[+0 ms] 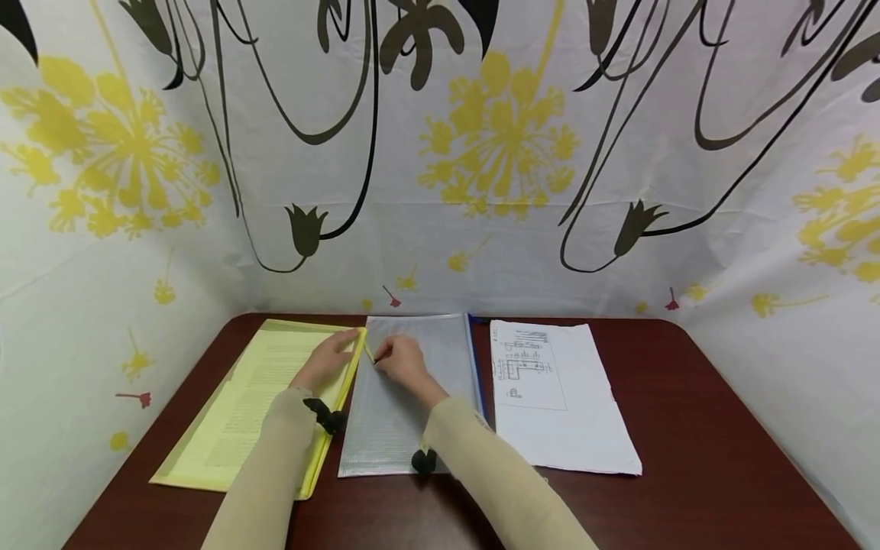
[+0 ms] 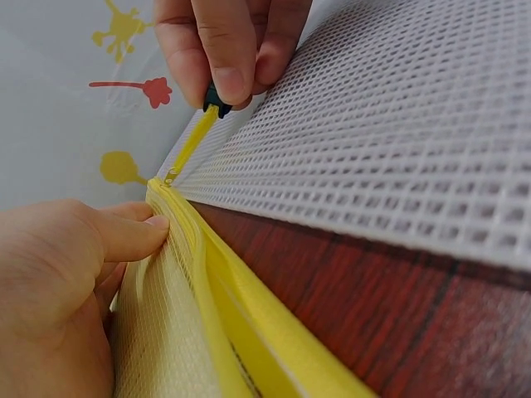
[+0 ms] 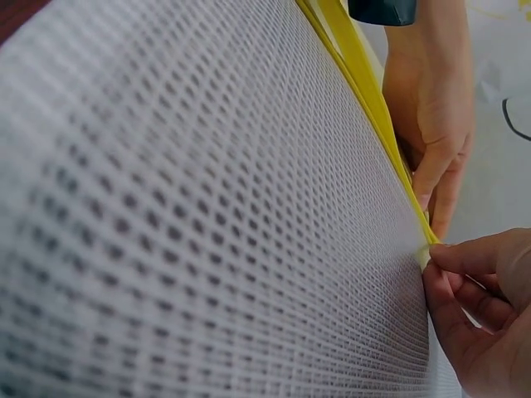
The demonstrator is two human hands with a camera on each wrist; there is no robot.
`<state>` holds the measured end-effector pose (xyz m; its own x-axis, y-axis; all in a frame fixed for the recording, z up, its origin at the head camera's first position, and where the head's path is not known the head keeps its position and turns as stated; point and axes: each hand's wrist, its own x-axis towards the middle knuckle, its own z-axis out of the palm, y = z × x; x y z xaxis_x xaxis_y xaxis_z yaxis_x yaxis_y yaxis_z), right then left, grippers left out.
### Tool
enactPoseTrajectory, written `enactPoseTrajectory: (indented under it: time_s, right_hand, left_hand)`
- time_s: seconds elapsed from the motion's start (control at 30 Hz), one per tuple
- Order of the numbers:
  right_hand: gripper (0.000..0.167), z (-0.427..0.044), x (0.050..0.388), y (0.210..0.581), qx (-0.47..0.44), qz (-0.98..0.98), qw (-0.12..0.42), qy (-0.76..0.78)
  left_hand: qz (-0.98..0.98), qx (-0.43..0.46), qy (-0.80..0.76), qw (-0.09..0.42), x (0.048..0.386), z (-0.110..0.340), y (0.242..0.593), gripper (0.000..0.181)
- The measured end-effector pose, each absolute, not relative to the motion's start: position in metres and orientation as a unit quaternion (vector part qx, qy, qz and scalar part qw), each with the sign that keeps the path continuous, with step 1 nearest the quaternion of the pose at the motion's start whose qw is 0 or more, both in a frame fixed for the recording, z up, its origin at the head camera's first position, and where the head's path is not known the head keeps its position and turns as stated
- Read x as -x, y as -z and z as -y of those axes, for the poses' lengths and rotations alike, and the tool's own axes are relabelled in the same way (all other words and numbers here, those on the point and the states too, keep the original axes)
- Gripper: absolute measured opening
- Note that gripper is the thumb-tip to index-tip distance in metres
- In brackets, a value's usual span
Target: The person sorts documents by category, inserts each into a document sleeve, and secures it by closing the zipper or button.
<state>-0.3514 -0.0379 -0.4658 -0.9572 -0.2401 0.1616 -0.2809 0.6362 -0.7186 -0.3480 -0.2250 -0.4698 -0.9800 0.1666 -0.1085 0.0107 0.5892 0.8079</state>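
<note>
Beige sleeves [image 1: 509, 473] lie nearest, stretched over the table [image 1: 729, 458]. From where I stand, the left hand [image 1: 328, 357] pinches the far corner of a yellow zip pouch [image 1: 316, 466], which spreads beneath it and to its left. Just beside it, the right hand [image 1: 404, 359] grips the zip pull [image 2: 195, 141] above a grey mesh pouch [image 1: 385, 428]. Printed pages [image 1: 257, 389] already sit inside the yellow one, but its mouth gapes below the left hand, so I'd judge the zip work unfinished; opening or closing, I cannot tell. Right of the right hand, drawing sheets [image 1: 564, 428] lie outside both pouches.
</note>
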Motion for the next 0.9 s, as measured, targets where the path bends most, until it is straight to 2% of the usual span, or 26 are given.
enactPoseTrajectory:
  time_s: [0.33, 0.9]
  right_hand:
    - [0.009, 0.0362, 0.3442, 0.4637, -0.147, 0.898, 0.002, -0.415]
    - [0.009, 0.0352, 0.3409, 0.4643, -0.175, 0.891, -0.005, -0.418]
  left_hand:
    - [-0.884, -0.059, -0.456, 0.087, 0.3514, 0.2274, 0.4743, 0.055]
    - [-0.887, -0.061, -0.451, 0.080, 0.3494, 0.2269, 0.4718, 0.054]
